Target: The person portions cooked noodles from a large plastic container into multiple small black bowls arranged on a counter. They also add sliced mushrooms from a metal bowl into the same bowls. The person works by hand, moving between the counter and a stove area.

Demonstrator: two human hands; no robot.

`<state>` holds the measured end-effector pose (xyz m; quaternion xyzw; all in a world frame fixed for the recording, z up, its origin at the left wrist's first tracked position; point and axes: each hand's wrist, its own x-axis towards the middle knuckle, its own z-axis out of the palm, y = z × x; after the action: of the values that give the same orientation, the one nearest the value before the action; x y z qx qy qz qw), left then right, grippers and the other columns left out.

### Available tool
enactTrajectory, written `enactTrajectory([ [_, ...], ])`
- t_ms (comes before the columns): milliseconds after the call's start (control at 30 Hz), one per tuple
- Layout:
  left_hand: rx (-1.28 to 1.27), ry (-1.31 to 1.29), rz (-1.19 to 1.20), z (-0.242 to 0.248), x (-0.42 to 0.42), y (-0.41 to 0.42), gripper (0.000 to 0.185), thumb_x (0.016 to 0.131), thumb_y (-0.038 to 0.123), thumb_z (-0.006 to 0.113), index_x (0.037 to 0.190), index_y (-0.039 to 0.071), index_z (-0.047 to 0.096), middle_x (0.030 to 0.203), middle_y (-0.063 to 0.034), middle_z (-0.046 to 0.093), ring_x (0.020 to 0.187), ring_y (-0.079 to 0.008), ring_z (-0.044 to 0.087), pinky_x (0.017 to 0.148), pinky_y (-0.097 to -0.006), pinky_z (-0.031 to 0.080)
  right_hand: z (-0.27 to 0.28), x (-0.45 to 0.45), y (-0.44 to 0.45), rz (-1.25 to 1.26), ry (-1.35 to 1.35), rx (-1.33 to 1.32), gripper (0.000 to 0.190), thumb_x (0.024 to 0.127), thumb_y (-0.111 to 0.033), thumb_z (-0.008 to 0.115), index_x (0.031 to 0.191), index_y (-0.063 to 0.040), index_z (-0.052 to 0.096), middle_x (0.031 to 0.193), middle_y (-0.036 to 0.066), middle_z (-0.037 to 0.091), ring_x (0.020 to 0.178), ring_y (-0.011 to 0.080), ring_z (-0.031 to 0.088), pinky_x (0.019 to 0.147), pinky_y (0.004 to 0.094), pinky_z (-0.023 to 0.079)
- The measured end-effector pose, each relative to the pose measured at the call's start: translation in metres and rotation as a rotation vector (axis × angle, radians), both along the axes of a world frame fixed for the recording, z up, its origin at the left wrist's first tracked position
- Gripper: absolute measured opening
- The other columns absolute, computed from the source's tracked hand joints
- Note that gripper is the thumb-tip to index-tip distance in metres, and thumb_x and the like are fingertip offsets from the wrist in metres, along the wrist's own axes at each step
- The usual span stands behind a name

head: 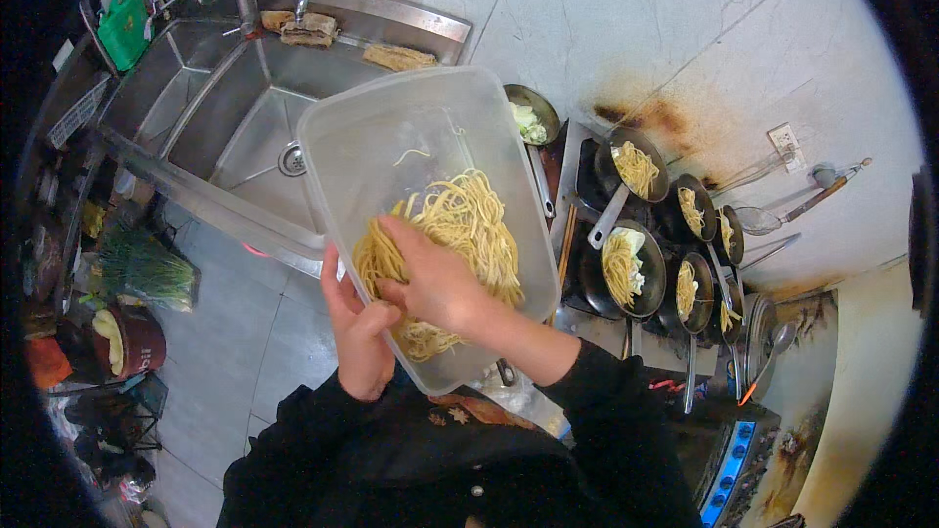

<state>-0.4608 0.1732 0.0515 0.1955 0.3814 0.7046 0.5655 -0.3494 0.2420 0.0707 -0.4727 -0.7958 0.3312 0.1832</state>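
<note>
A translucent plastic container (pixel 345 117) is tilted in front of me, with yellow noodles (pixel 469 227) in it. My left hand (pixel 359 330) grips the container's left side from outside. Inside the container, my right hand (pixel 433 279) is closed around a bunch of noodles near the left wall; part of its fingers is hidden. To the right, several frying pans rest on the stove. One pan (pixel 653 301) holds noodles beside pale cabbage, and the pan above it (pixel 656 139) holds noodles. The pan nearest the sink (pixel 543 106) holds pale green cabbage.
A steel double sink (pixel 279 125) with taps stands at the upper left. Wooden chopsticks (pixel 566 249) lie between the container and the pans. A wire strainer (pixel 759 220) hangs on the right wall. A ladle (pixel 781 337) is right of the pans. Bagged green stalks (pixel 147 264) are at the left.
</note>
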Motion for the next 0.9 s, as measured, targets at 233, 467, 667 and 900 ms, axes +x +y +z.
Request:
enactTrajectory([
  [233, -0.013, -0.16, -0.021, -0.01, -0.013, 0.001, 0.085, 0.067, -0.002, 0.048, 0.145, 0.017, 0.019, 0.126, -0.0097, 0.043, 0.109, -0.0223, 0.05, 0.081, -0.0313, 0.048, 0.015, 0.031, 0.019, 0.037, 0.505, -0.062, 0.057, 0.081, 0.001, 0.06, 0.133, -0.006, 0.039, 0.112, 0.008, 0.058, 0.098, 0.0159, 0.058, 0.085, 0.0302, 0.047],
  [467, -0.058, -0.162, -0.052, -0.043, -0.049, 0.014, 0.074, 0.075, 0.004, 0.053, 0.142, 0.017, 0.023, 0.105, -0.003, 0.048, 0.094, -0.0155, 0.05, 0.08, -0.0294, 0.046, 0.075, 0.055, 0.02, -0.104, 0.66, -0.339, 0.053, 0.082, 0.001, 0.058, 0.131, -0.005, 0.042, 0.104, 0.005, 0.063, 0.091, 0.0105, 0.06, 0.074, 0.024, 0.048],
  [667, -0.057, -0.012, 0.06, -0.069, -0.085, 0.026, 0.068, 0.08, 0.005, 0.054, 0.141, 0.015, 0.026, 0.108, -0.0041, 0.052, 0.098, -0.0164, 0.052, 0.085, -0.0323, 0.046, 0.096, 0.067, 0.024, -0.151, 0.861, -0.213, 0.049, 0.084, 0.0, 0.057, 0.131, -0.003, 0.041, 0.105, 0.005, 0.063, 0.088, 0.0095, 0.06, 0.068, 0.0221, 0.048],
  [900, -0.031, -0.01, 0.154, -0.073, -0.143, 0.02, 0.063, 0.078, 0.006, 0.05, 0.138, 0.013, 0.032, 0.115, -0.0061, 0.052, 0.104, -0.0199, 0.052, 0.089, -0.0365, 0.046, 0.084, 0.086, 0.031, -0.268, 0.841, -0.167, 0.052, 0.083, 0.0, 0.056, 0.132, -0.001, 0.039, 0.11, 0.008, 0.062, 0.093, 0.0136, 0.061, 0.076, 0.0257, 0.049],
])
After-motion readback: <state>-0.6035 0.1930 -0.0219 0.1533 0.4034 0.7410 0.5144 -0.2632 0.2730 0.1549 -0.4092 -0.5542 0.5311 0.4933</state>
